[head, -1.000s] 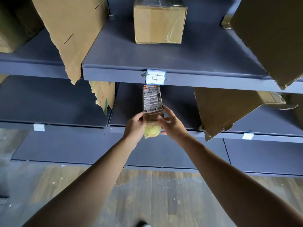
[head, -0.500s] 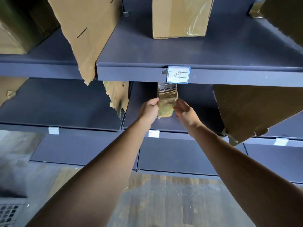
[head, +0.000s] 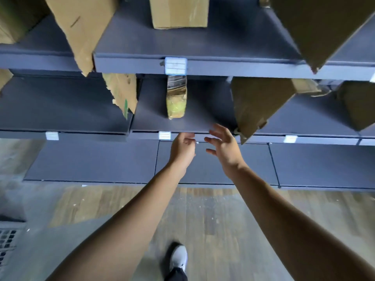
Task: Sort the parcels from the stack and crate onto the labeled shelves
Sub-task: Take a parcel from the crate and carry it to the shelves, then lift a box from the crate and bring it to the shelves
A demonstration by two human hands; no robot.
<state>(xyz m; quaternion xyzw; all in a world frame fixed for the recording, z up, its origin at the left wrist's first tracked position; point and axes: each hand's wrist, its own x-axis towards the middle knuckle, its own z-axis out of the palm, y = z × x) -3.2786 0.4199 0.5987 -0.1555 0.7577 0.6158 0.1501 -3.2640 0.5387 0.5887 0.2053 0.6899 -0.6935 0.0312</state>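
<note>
— So, where is our small tan-and-yellow wrapped parcel with the printed label [head: 176, 98]?

— It lies on the middle tier of the dark blue-grey metal shelf [head: 194, 123]. It sits back from the lip, apart from both our hands, with torn brown cardboard sheets [head: 255, 102] hanging on either side.

— And our grip?

— We hold nothing. Our left hand [head: 182, 150] hangs just before the shelf edge, fingers loosely curled and empty. Our right hand [head: 225, 149] is beside it, fingers spread wide.

— Then we'd judge this parcel's placing done.

— We think so. The next move calls for us to turn to the stack or crate, neither in view here. There we take another parcel and match its label to a white shelf tag [head: 164, 135]. These tags are too blurred for us to read.
</note>
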